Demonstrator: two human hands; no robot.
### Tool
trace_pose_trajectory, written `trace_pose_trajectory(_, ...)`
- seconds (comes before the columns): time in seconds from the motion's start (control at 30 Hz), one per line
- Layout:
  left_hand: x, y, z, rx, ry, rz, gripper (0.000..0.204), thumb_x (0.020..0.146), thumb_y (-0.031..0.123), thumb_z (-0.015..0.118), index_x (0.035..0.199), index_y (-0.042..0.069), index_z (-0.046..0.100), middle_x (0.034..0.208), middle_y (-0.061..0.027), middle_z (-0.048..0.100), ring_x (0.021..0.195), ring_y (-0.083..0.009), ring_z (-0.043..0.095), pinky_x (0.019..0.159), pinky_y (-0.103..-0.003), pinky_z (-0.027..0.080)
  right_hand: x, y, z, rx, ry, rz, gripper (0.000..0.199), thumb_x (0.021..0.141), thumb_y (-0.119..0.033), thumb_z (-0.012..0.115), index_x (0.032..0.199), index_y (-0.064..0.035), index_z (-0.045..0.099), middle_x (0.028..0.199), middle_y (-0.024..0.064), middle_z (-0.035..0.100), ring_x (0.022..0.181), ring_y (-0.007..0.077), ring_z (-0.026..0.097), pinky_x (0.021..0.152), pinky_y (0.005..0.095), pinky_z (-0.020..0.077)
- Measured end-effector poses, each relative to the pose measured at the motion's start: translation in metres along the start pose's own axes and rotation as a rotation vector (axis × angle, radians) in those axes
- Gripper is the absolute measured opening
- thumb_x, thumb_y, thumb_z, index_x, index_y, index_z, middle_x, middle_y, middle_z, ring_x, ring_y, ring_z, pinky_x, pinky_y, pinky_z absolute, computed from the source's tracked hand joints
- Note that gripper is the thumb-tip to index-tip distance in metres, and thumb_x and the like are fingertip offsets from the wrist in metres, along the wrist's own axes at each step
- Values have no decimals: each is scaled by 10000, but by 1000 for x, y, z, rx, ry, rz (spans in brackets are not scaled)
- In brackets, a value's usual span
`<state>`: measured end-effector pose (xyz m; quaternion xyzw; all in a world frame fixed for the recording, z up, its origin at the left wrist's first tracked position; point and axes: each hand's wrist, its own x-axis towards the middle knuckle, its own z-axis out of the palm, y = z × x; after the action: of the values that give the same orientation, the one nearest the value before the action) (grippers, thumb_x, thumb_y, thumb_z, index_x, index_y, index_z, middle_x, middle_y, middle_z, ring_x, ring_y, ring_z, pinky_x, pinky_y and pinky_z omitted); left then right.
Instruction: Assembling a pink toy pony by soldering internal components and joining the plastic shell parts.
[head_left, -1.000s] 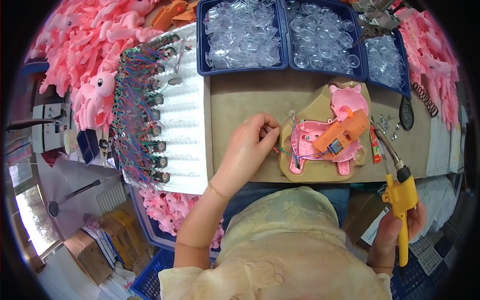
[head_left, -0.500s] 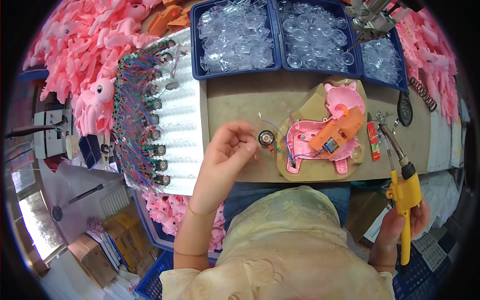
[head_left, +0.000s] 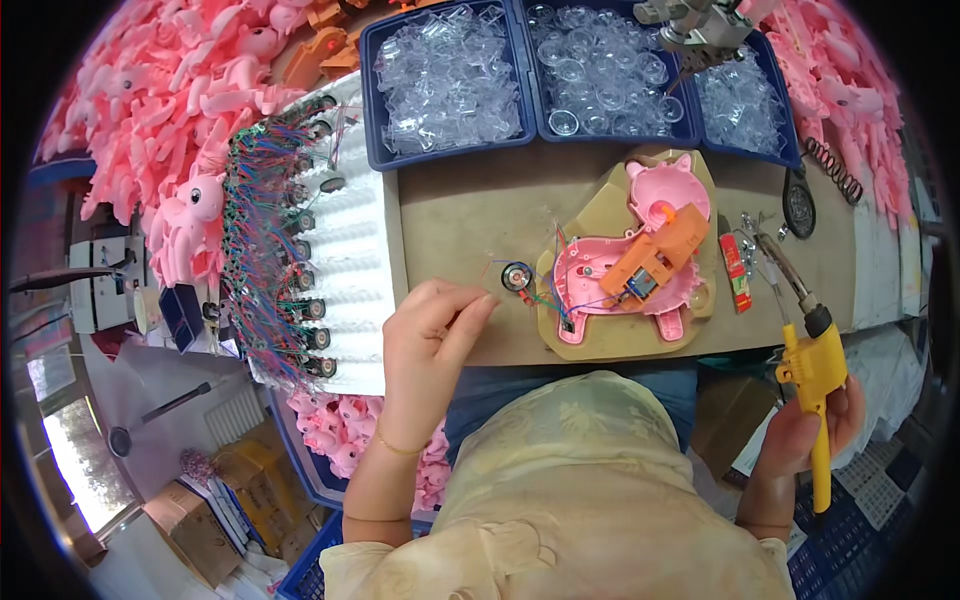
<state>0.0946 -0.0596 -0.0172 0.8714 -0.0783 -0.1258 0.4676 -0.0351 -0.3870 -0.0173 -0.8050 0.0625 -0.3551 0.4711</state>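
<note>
Whether the left fingers pinch anything is too small to tell.

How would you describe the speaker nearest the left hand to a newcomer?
On the brown tabletop, find the tan fixture holding an open pink toy shell. Between it and the left hand lies one small round, black-rimmed speaker. Unlike the speakers lining the white tray, it lies alone.

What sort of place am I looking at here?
Probably a toy assembly workshop: a large heap of pink plastic toy parts, blue plastic trays of clear plastic pieces, and a yellow-handled soldering tool near an open pink toy shell.
</note>
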Motion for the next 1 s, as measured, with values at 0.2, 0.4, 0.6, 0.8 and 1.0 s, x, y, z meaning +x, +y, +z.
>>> trace_pose_trajectory(0.2,-1,6,26,-609,431,-71,510,844,-5,575,1294,33,337,944,-39,478,776,-102,446,741,-224,409,3,-6,5,145,67,171,723,861,-506,569,1324,0,341,1048,162,571,906,217,591,750,288,508)
trace_pose_trajectory(0.4,-15,11,40,-390,135,-71,137,837,84,627,917,-22,592,839,-76,586,741,-117,547,663,-249,449,5,-9,23,185,-154,143,518,939,-414,481,1316,-77,372,747,131,584,583,135,498,486,208,406)
trace_pose_trajectory(0.6,29,-13,39,-144,-18,-134,166,908,127,561,1004,-9,570,885,-45,600,757,-89,550,719,-198,441,13,-10,29,284,-351,89,284,973,-305,439,1201,-136,419,789,157,599,634,177,554,501,232,447)
trace_pose_trajectory(0.8,29,-7,32,-411,-64,-201,125,914,125,553,964,13,535,785,-34,572,679,-80,542,631,-215,452,14,-15,32,271,-383,67,286,980,-265,428,1228,-122,438,763,143,587,584,148,485,496,221,408)
trace_pose_trajectory(1.0,-3,11,19,-611,150,-129,183,906,37,533,1086,7,518,886,-76,611,804,-124,597,644,-238,488,16,-15,33,216,-394,68,281,980,-276,425,1232,-152,428,732,131,576,579,151,484,494,230,407)
